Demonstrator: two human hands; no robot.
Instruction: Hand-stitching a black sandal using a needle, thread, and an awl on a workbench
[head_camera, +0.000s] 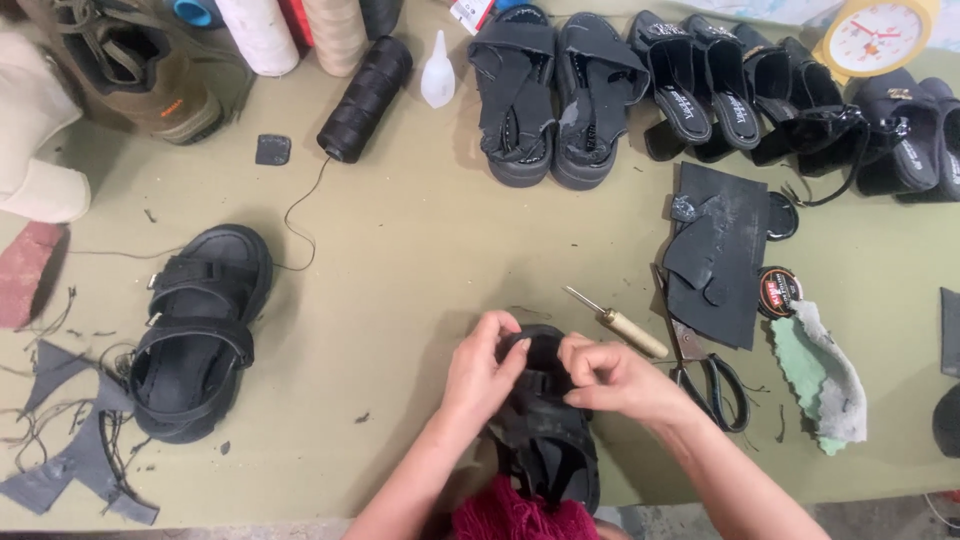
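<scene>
Sandal (548, 440), black and chunky-soled, lies at the near edge of the surface (400, 270), its toe pointing away from the person and its heel nearly off the edge. Both hands work on the far strap. The left hand (480, 375) has its fingers curled together, pinching the strap's left side from above. The right hand (615, 378) is likewise closed on the strap, thumb and forefinger nipping it from the right. What exactly sits between the fingertips is hidden by the fingers themselves.

To do this well, I judge that the two pinches should stay close to each other, so the strap is held taut over a short span and cannot twist. The sole ought to rest flat on the surface rather than tip over the near edge, since so little of the heel is supported there. Pressing down slightly with the heel of the left hand would steady it.

Just right of the sandal lies an awl with a pale wooden handle (625, 328), its metal tip pointing to the far left, and beyond it black-handled scissors (705, 375); both lie near the right hand. A matching sandal (195, 335) lies well apart on the left, beside grey scraps (70, 450). A spool of black thread (365, 98) lies far off, its loose end trailing toward the left sandal, well clear of the hands.
</scene>
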